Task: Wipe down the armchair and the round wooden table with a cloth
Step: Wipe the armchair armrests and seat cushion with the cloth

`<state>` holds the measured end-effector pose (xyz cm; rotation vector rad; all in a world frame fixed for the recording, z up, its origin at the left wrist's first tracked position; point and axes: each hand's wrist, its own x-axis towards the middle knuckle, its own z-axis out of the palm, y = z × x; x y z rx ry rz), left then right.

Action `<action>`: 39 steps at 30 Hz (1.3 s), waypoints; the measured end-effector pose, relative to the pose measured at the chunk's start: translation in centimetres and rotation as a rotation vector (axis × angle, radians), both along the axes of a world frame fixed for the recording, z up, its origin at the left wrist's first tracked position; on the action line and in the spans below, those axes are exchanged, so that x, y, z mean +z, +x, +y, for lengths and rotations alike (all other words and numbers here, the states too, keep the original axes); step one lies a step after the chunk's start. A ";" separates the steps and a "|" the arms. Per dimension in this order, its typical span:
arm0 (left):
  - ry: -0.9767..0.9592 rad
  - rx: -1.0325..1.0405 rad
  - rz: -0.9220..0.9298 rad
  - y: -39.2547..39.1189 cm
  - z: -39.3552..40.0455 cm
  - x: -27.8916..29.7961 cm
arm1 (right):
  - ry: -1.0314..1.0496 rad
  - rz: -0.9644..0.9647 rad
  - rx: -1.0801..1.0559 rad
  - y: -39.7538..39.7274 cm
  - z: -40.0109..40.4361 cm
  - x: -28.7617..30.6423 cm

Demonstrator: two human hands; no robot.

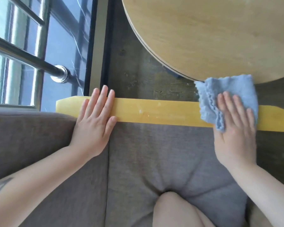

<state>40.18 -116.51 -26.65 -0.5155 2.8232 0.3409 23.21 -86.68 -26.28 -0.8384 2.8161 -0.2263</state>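
Note:
The armchair has grey fabric cushions (154,158) and a yellow wooden armrest (162,112) running left to right across the middle. My left hand (95,122) lies flat on the armrest's left part, fingers apart, holding nothing. My right hand (234,126) presses a light blue cloth (226,94) flat onto the armrest's right part, fingers spread over it. The cloth's far edge reaches up to the rim of the round wooden table (211,33), which fills the upper right.
A dark wooden floor (138,76) lies between armrest and table. To the left are a window frame (95,46) and a metal railing (31,59) behind glass. A bare knee (174,208) rests on the seat cushion at the bottom.

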 end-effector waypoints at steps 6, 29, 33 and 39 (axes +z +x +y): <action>-0.003 0.012 0.020 0.3 -0.3 -0.4 | -0.035 0.003 0.077 4.7 -3.4 -0.3; -0.007 0.487 0.115 -2.0 3.7 -4.0 | 0.003 -0.006 0.283 -3.4 4.1 0.3; 0.000 0.538 0.160 -2.9 5.6 -1.7 | 0.006 0.059 -0.139 -2.0 8.0 0.2; 0.047 0.441 0.052 -2.8 4.9 -0.6 | -0.043 -0.031 0.389 -1.3 1.2 0.1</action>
